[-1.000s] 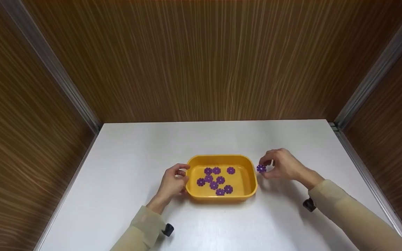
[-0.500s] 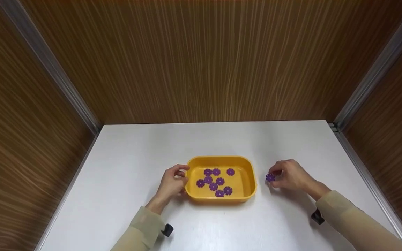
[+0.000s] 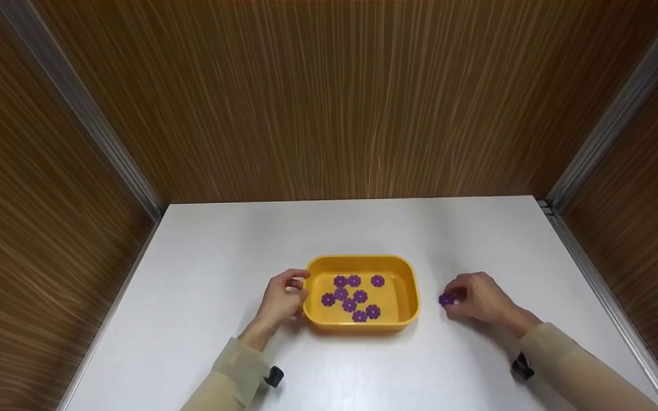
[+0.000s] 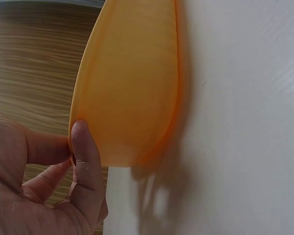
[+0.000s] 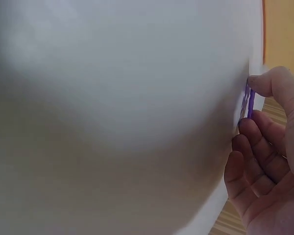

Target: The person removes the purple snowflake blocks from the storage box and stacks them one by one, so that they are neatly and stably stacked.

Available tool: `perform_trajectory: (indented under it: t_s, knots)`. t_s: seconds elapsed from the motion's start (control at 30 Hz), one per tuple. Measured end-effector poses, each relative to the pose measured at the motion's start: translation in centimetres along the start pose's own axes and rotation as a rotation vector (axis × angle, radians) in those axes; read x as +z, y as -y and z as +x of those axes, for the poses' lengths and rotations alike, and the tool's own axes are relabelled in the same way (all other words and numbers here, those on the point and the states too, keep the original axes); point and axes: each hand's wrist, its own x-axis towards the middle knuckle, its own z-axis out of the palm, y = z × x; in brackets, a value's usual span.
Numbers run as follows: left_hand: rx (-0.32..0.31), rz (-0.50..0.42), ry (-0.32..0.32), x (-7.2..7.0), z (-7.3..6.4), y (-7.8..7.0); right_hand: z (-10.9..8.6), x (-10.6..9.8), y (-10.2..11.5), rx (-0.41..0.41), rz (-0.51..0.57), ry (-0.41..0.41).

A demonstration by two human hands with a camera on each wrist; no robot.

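A yellow plastic tray (image 3: pixel 407 291) stands on the white table, with several purple notched, flower-shaped discs (image 3: pixel 360 296) lying flat on its floor. At its left end my left hand (image 3: pixel 281 297) pinches the rim between thumb and finger; the left wrist view shows the thumb (image 4: pixel 83 147) on the tray's wall (image 4: pixel 130 88). To the right of the tray, my right hand (image 3: pixel 480 298) holds one more purple flower-shaped disc (image 3: pixel 446 299) by its edges. Seen edge-on in the right wrist view, that disc (image 5: pixel 251 104) lies between thumb and fingertips, at or just above the table surface.
The white table (image 3: pixel 220 245) reaches back to a brown wood-grain panel (image 3: pixel 352 103). Similar panels with metal edge strips stand at left (image 3: pixel 37 228) and right (image 3: pixel 643 171). A small black device sits at each wrist.
My right hand has moved right and toward the near side, away from the tray's right end, carrying the purple disc down to the table. The left hand stays on the tray.
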Motion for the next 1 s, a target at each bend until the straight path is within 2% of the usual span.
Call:
perform_trajectory:
  t_s: [0.2, 0.47, 0.67, 0.83, 1.0]
  knots:
    - [-0.010, 0.003, -0.004, 0.0, -0.2, -0.1, 0.0, -0.1, -0.2, -0.006, 0.018, 0.031]
    - [0.007, 0.012, -0.005, 0.0, -0.2, -0.1, 0.1, -0.5, -0.1, -0.003, 0.041, 0.077]
    - [0.000, 0.015, -0.014, 0.0, -0.1, -0.1, 0.2, -0.8, 0.1, 0.025, 0.048, 0.106]
    - [0.009, 0.001, -0.003, 0.0, 0.0, 0.0, 0.1, -0.8, 0.1, -0.010, 0.028, 0.070]
    - [0.003, 0.006, -0.003, 0.0, -0.1, -0.1, 0.2, -1.1, 0.6, 0.017, 0.040, 0.044]
